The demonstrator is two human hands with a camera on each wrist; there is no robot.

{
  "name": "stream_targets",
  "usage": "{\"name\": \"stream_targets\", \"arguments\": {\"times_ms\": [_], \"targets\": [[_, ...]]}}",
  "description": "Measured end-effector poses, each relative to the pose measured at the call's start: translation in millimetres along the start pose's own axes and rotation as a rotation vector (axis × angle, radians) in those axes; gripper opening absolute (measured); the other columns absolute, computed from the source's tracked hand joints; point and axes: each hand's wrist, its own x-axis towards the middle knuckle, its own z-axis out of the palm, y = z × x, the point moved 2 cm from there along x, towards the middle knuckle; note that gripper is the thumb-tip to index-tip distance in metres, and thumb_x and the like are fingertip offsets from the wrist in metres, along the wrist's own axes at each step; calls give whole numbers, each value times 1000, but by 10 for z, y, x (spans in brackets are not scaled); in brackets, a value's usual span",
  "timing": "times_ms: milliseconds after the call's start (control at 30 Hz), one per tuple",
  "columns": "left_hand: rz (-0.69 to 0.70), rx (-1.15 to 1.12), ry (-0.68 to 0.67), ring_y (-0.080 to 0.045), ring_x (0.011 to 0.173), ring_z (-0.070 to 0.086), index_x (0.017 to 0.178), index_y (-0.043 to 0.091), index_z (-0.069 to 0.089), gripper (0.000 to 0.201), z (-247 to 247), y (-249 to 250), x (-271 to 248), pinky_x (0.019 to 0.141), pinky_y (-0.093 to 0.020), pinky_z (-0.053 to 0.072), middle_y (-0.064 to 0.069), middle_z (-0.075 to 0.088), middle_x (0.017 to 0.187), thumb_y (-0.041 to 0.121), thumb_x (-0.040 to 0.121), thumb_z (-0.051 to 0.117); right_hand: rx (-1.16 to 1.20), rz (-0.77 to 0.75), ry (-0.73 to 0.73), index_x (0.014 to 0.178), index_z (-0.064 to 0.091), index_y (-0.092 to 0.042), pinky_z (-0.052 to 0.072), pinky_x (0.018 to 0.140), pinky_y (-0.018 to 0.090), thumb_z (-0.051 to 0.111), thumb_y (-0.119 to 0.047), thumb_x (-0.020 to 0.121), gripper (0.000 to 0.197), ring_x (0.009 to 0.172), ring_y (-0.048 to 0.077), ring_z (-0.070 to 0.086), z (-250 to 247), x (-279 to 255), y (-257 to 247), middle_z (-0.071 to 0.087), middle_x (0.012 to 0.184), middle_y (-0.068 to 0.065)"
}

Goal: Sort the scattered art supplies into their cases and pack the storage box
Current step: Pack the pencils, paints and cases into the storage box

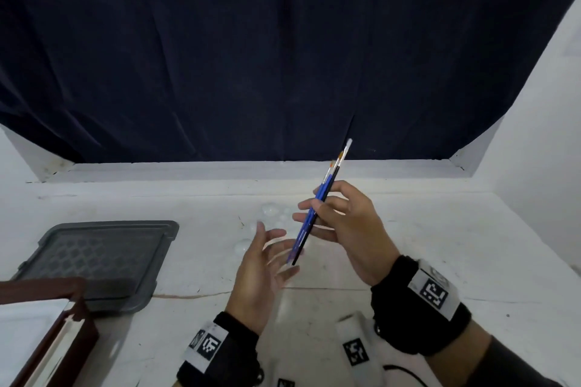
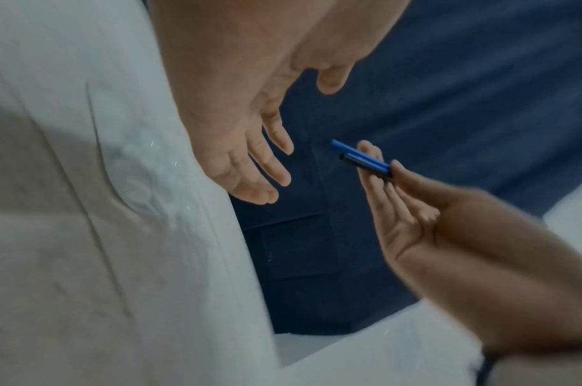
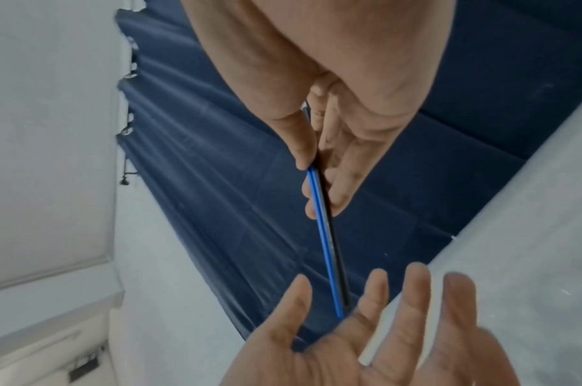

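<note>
No readable text; only coded markers (image 1: 434, 291) on wristbands (image 1: 418, 308).

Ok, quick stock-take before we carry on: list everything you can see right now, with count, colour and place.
paintbrushes: at least three, blue and black handles, bunched in the right hand, bristles up
lid: one, grey, patterned, flat on table at left
wooden case: one, dark brown, white inside, near-left corner
palette: one, clear, on table behind the hands
table: one, white
curtain: one, dark blue, behind table
left hand: open, below the brush handles
right hand: pinches the paintbrushes
</note>
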Motion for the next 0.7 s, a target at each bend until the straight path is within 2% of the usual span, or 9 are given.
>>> {"name": "stream_targets", "arguments": {"times_ms": [67, 133, 267, 333, 400, 467, 567, 633, 700], "targets": [[-121, -315, -29, -38, 117, 64, 122, 3, 58, 61, 85, 96, 11, 107, -51, 43, -22, 67, 123, 57, 95, 51, -49, -46, -40, 108, 53, -2, 61, 78, 38, 55, -8, 99, 11, 89, 26, 74, 90, -1, -145, 74, 97, 11], [-183, -512, -61, -35, 117, 63, 131, 2, 58, 67, 175, 190, -16, 106, -50, 44, -20, 66, 126, 58, 96, 50, -62, -64, -75, 108, 53, -4, 61, 72, 33, 55, -8, 99, 10, 88, 25, 74, 196, -28, -219, 74, 97, 11], [-242, -659, -90, -25, 113, 57, 141, 6, 53, 67, 226, 289, -60, 112, -43, 38, -12, 61, 124, 57, 99, 41, -72, -49, -123, 108, 55, -9, 60, 71, 30, 57, -9, 99, 10, 89, 22, 74, 382, -93, -230, 74, 97, 9], [-244, -677, -103, -23, 105, 59, 142, 6, 52, 65, 207, 342, -112, 109, -39, 41, -13, 64, 122, 54, 100, 40, -83, -32, -140, 108, 56, -10, 59, 70, 28, 57, -9, 98, 10, 88, 20, 75, 458, -131, -222, 75, 96, 9], [-227, -694, -107, -20, 77, 64, 127, 8, 55, 51, 181, 429, -217, 88, -33, 52, -12, 71, 92, 50, 102, 39, -84, -16, -149, 107, 57, -7, 56, 64, 22, 59, -7, 97, 10, 83, 17, 75, 535, -184, -213, 75, 93, 10], [-204, -705, -113, -15, 56, 59, 116, 5, 58, 48, 126, 502, -329, 70, -22, 45, -8, 66, 70, 46, 104, 36, -119, -5, -175, 106, 58, -3, 58, 63, 26, 60, -5, 95, 11, 77, 17, 74, 626, -244, -184, 74, 86, 9], [-134, -610, -162, -11, 57, 53, 103, 1, 73, 60, -53, 570, -476, 70, -20, 33, -8, 67, 81, 46, 105, 33, -183, -2, -223, 103, 60, -6, 61, 75, 43, 60, -8, 96, 8, 83, 26, 74, 794, -359, -140, 73, 85, 11], [-84, -525, -193, -12, 60, 51, 105, 3, 75, 56, -218, 623, -573, 75, -23, 37, -9, 62, 92, 45, 104, 37, -166, 4, -257, 103, 60, -8, 61, 78, 43, 61, -11, 96, 7, 88, 32, 73, 919, -451, -145, 74, 89, 13], [-13, -405, -185, -15, 63, 57, 116, 6, 70, 49, -429, 705, -689, 75, -28, 49, -7, 60, 91, 43, 103, 41, -154, 7, -306, 103, 59, -8, 62, 78, 41, 60, -12, 97, 8, 86, 30, 74, 1063, -551, -173, 75, 91, 11]]}}
